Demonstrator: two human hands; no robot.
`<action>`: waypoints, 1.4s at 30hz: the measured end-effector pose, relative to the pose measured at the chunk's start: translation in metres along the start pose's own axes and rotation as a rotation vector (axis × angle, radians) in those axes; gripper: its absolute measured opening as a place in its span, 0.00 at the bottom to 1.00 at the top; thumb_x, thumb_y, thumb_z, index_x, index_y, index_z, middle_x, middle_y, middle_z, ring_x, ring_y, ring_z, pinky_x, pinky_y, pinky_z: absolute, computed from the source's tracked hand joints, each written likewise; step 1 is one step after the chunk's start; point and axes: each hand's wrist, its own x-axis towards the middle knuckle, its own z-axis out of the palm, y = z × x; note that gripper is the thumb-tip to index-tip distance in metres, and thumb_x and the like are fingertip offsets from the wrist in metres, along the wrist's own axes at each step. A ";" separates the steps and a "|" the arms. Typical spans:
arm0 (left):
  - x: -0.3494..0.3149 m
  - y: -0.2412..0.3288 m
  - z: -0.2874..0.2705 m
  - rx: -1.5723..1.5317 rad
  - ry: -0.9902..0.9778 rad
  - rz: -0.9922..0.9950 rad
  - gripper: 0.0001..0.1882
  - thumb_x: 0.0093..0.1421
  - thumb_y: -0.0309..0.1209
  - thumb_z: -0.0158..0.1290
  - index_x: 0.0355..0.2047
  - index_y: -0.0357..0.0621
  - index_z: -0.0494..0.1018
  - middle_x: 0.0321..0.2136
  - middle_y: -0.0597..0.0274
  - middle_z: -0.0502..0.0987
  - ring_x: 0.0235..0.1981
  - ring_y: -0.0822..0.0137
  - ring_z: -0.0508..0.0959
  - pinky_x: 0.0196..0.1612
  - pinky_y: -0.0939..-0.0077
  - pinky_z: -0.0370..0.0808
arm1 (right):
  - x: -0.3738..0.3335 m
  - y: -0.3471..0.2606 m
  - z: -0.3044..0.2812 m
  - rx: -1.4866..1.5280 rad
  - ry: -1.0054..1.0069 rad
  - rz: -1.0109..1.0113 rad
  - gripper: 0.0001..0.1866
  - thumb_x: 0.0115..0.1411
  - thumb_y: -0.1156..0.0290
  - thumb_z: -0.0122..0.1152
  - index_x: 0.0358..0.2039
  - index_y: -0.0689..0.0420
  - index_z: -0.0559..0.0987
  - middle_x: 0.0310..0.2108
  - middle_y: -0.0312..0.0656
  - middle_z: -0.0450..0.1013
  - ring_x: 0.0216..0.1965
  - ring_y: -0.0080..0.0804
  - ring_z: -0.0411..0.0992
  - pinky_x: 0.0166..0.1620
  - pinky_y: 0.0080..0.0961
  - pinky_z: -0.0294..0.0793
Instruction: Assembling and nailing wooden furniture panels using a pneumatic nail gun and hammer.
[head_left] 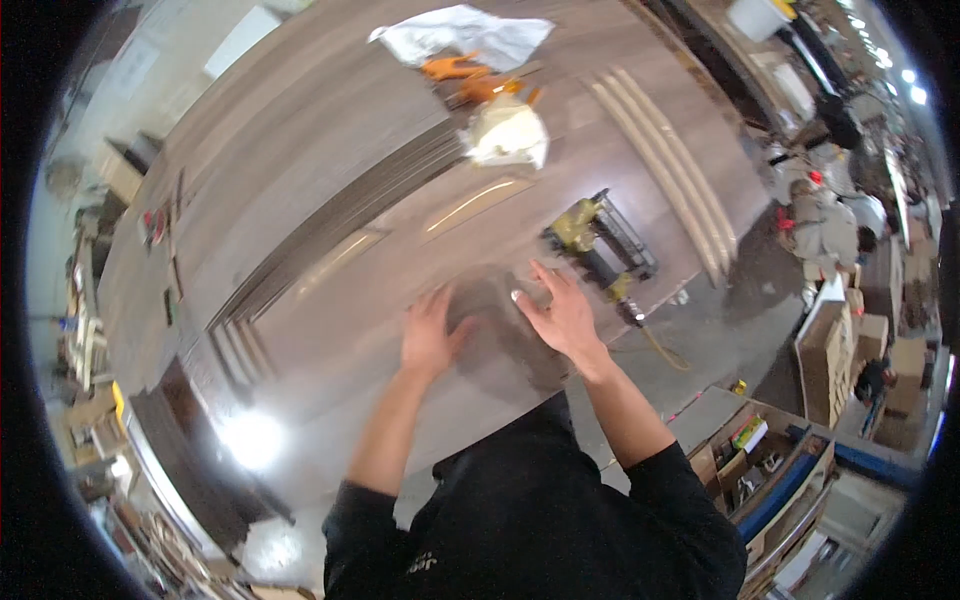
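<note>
My left hand is over the brown tabletop near its front edge, fingers spread and holding nothing I can see. To its right my right hand is also spread, with a small bright spot at the thumb tip that I cannot make out. Blur hides whether either palm touches the surface. Just beyond my right hand lies a yellow-and-black nail gun, its air hose hanging off the edge. Two thin flat pieces, a nearer-left one and a farther one, lie ahead of my hands.
Stacked brown boards cover the left of the table. Beyond are orange gloves, a white crumpled sheet and a cream bundle. Several long strips lie at right. A compartmented bin stands at lower right; another person is farther off.
</note>
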 end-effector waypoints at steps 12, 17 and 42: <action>-0.120 -0.003 -0.038 -0.085 0.437 -0.345 0.22 0.67 0.33 0.55 0.57 0.32 0.71 0.57 0.42 0.72 0.61 0.46 0.69 0.65 0.53 0.62 | -0.015 0.266 -0.156 0.619 1.157 0.522 0.30 0.66 0.65 0.60 0.64 0.63 0.66 0.57 0.50 0.69 0.56 0.39 0.70 0.62 0.35 0.65; -0.099 0.038 -0.041 -0.257 0.439 -0.388 0.22 0.69 0.37 0.53 0.55 0.31 0.71 0.57 0.42 0.72 0.60 0.47 0.70 0.64 0.54 0.63 | -0.017 0.248 -0.152 0.701 1.034 0.633 0.31 0.66 0.60 0.61 0.64 0.63 0.67 0.53 0.47 0.71 0.54 0.37 0.70 0.59 0.33 0.68; -0.040 0.131 -0.026 -0.664 0.031 0.068 0.36 0.71 0.44 0.50 0.71 0.39 0.53 0.63 0.40 0.67 0.61 0.46 0.71 0.63 0.56 0.67 | -0.141 0.085 -0.080 0.893 -0.521 0.226 0.26 0.59 0.59 0.68 0.51 0.65 0.78 0.42 0.44 0.80 0.45 0.35 0.78 0.52 0.34 0.75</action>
